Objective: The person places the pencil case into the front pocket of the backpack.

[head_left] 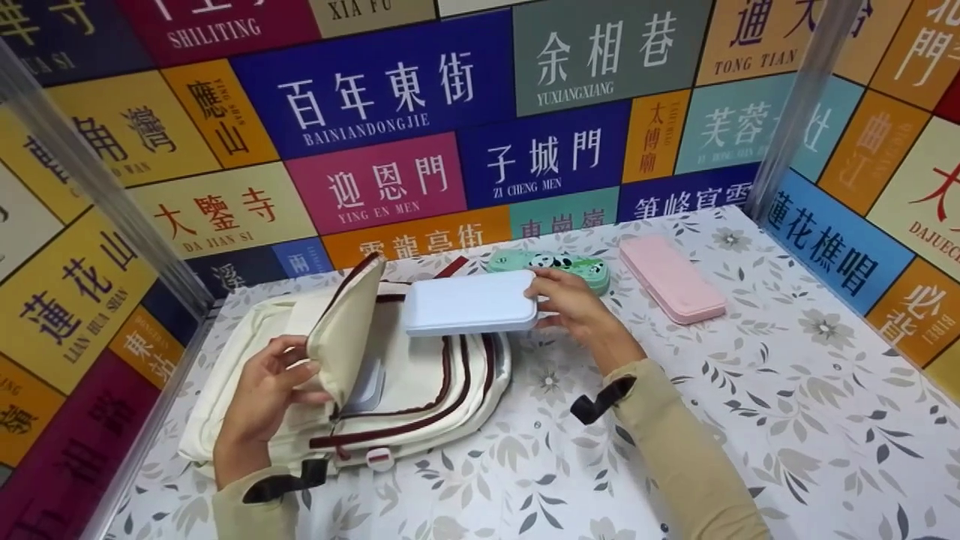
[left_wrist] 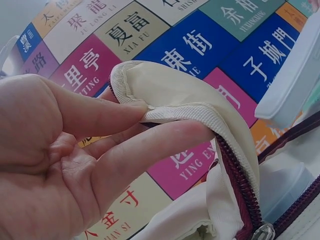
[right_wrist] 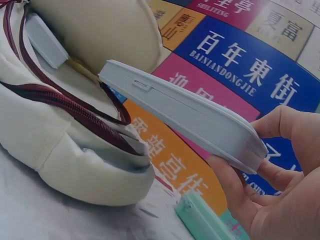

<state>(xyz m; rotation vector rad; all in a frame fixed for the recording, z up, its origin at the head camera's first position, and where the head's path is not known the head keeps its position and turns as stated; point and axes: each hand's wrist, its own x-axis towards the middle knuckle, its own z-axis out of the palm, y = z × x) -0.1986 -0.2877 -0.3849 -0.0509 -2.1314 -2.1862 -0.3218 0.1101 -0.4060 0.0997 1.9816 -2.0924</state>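
Note:
A cream backpack (head_left: 244, 375) with maroon zippers lies on the table, its compartment unzipped. My left hand (head_left: 262, 394) pinches the edge of the raised front flap (head_left: 352, 330) between thumb and fingers; the left wrist view shows the flap's webbing-lined rim (left_wrist: 190, 111) in that pinch. Above the opening, my right hand (head_left: 577, 304) grips one end of a light blue pencil case (head_left: 472, 304), closed and held nearly level. In the right wrist view a small latch shows on the long side of this pencil case (right_wrist: 180, 110). Another pale blue case (head_left: 367, 390) is inside the backpack, partly hidden by the flap.
Behind the backpack sits a mint green case (head_left: 596, 276) with panda pictures. A pink pencil case (head_left: 671, 279) lies farther right. The table (head_left: 817, 427) has a floral cover, with colourful panels (head_left: 375, 105) printed with place names standing at the back and sides.

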